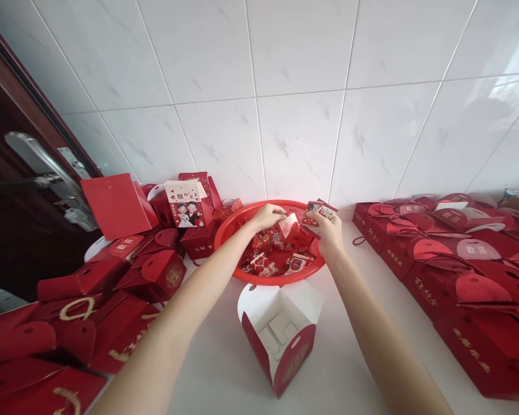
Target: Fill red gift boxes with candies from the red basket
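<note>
a: log the head view for me. where do i have the basket?
b: i see the red mesh basket (272, 280) on the white tabletop (216, 363), close to the tiled wall (298, 144). small wrapped packets (262, 265), mainly red and white, lie in it.
a: right hand (330, 233)?
b: over the basket's right side. i record it closed on flat printed packets (315, 206), at least two, fanned slightly apart between thumb and fingers.
a: left hand (270, 216)?
b: above the far part of the basket, fingers curled, gap narrow. a pale pink-and-white packet (289, 226) sits right at the fingertips; i cannot tell whether it is gripped or only adjacent.
a: and the open box (279, 337)?
b: just in front of the basket, between my forearms. mouth up, flaps spread, white inside, dark red outside, folded base panels visible.
a: surroundings?
b: to the left, i note a cluster of red boxes (153, 274), plus a carton with a printed cartoon couple (188, 210). to the right, closed red boxes (419, 282) stand packed together, gold lettering on their sides. at far left, a dark door (12, 225) with a metal handle.
</note>
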`<action>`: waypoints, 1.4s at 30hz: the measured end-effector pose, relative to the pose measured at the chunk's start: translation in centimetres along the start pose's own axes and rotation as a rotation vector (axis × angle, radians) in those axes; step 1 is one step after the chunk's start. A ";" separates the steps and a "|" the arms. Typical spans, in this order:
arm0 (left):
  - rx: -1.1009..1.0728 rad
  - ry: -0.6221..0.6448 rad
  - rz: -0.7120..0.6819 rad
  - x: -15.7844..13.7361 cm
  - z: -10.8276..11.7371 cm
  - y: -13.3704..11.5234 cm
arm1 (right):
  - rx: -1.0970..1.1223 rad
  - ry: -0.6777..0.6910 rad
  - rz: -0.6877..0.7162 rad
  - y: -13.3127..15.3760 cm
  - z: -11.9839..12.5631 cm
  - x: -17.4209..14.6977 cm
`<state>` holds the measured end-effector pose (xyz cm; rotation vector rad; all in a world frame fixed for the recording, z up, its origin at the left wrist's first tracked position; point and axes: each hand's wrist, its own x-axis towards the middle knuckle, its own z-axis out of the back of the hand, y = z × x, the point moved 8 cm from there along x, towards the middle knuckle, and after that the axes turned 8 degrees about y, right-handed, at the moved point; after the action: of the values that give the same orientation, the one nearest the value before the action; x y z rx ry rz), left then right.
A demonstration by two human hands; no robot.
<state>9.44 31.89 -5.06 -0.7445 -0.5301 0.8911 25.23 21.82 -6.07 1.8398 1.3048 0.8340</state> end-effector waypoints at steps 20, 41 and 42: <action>-0.355 -0.110 -0.162 -0.5 0.8 -1.9 | -0.040 0.223 -0.092 -1.0 -1.8 -0.1; 0.459 0.251 0.343 -1.4 -0.9 2.3 | -0.060 0.076 -0.011 -0.6 -0.6 0.2; 0.424 0.207 0.324 -1.3 -0.3 2.2 | -0.066 0.077 -0.011 -0.5 -0.6 0.2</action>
<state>7.87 31.54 -7.11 -0.5306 -0.0272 1.1654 24.50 22.27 -6.17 1.7629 1.3181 0.9393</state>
